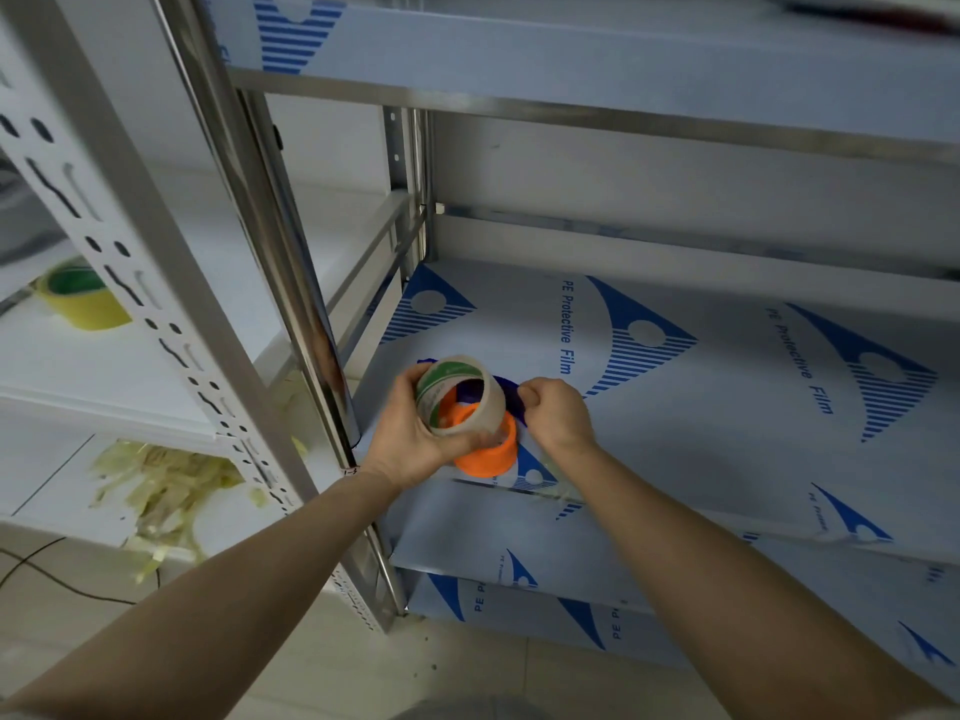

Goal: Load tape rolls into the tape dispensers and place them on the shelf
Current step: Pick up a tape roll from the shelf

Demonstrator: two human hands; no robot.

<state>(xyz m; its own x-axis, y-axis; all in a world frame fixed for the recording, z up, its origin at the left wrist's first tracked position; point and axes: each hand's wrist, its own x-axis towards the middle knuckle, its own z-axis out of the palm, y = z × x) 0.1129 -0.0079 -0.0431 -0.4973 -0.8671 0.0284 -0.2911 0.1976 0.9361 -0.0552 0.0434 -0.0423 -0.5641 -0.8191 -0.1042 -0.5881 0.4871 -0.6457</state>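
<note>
**Step in hand:** loading.

**Tape roll** [488, 402]: clear, with a green-printed core. It is held tilted, partly over the orange hub [488, 457] of the tape dispenser. It is not yet seated, by my reckoning.

**Left hand** [405, 439]: fingers curled round the roll's rim.

**Right hand** [558, 415]: clenched on the dispenser's blue body [514, 402], steadying it just above the front of the film-covered shelf [727, 407].

**Arms:** both forearms reach forward and down, wrists close together.

**Next move:** likely squaring the roll to the hub, pressing it home, then threading the tape end.

**Also noted:** a yellow tape roll [83, 298] on the neighbouring rack, with pale scraps [166, 491] below it.
</note>
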